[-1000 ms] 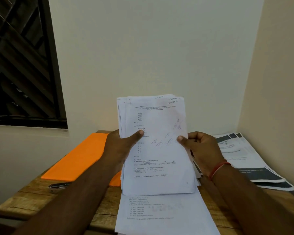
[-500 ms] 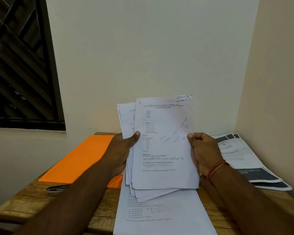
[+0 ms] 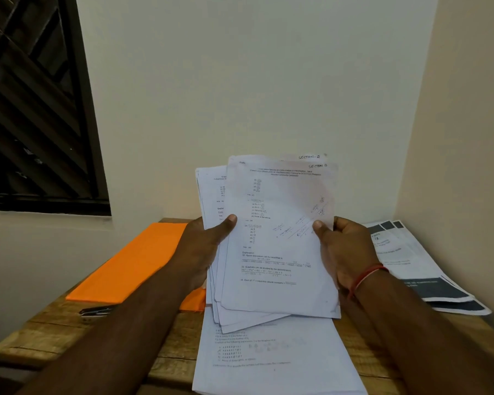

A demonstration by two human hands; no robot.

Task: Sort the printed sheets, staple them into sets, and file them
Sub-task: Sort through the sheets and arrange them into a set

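White printed sheets fill the middle of the view, held upright above the wooden bench between both hands. Sorting looks to be the step in hand: the front sheet stands shifted to the right of the sheaf behind it, whose left edges fan out. The left hand grips the sheaf's left edge, with its thumb pressed flat on the front and its other fingers hidden behind the paper. The right hand pinches the front sheet's right edge, thumb on the face and fingers curled round the edge.

The next move, I judge, calls for reading the handwritten section label at the top right corner. That sheet then has to be drawn free without dragging its neighbours and laid on the matching pile. More sheets lie flat on the bench just below. Stapling and filing seem not yet begun: a dark metal tool, probably the stapler, lies at the left beside the orange folder.

The paper looks thin and limp. It is printed with numbered maths questions and has pencilled scribbles on the right half; the bottom edges sit uneven.
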